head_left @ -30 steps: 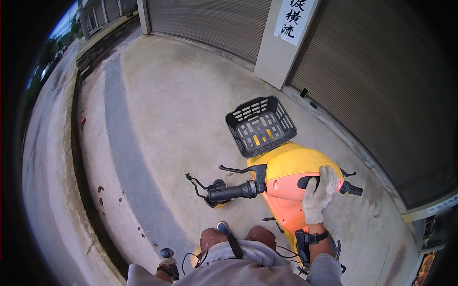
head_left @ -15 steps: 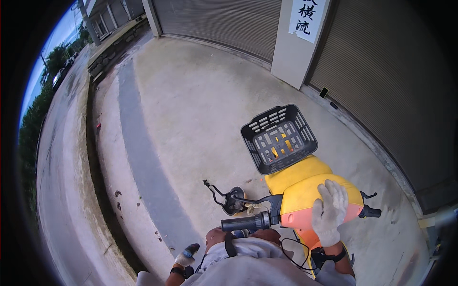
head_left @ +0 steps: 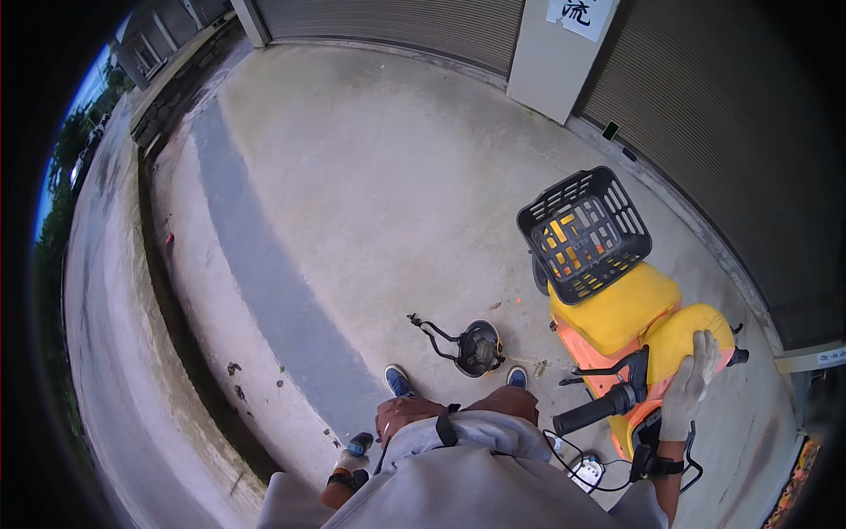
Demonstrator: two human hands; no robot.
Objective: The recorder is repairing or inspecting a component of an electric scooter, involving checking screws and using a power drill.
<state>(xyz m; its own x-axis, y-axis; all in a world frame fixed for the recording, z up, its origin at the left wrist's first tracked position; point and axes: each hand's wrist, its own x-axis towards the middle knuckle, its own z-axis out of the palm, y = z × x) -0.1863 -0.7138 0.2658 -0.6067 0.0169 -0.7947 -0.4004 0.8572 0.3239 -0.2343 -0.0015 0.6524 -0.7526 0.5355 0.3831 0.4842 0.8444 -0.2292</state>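
My right hand [head_left: 689,392], in a pale work glove, lies with stretched fingers against the yellow padded head cover [head_left: 683,339] of a yellow and orange scooter [head_left: 586,348]. Just left of it a black handlebar grip [head_left: 589,412] points toward me. A black slotted basket [head_left: 564,198] is mounted on the scooter's front. Low at my left side, my gloved left hand [head_left: 349,460] is closed around a dark rounded object with a bluish side [head_left: 359,443], too small to name. An upturned dark helmet [head_left: 480,346] rests on the concrete by my feet, its strap stretched out leftward.
A drain channel [head_left: 181,353] runs along the left, beside a road. Brown roller shutters [head_left: 705,167] and a pillar [head_left: 560,75] border the far and right sides. A phone-like black object [head_left: 610,130] leans at the shutter's foot. A white box-like object [head_left: 586,473] sits near my right foot.
The scooter now appears farther right and turned, with my right hand still against its cover. My feet and the whole helmet have come into sight. My left hand keeps its grip.
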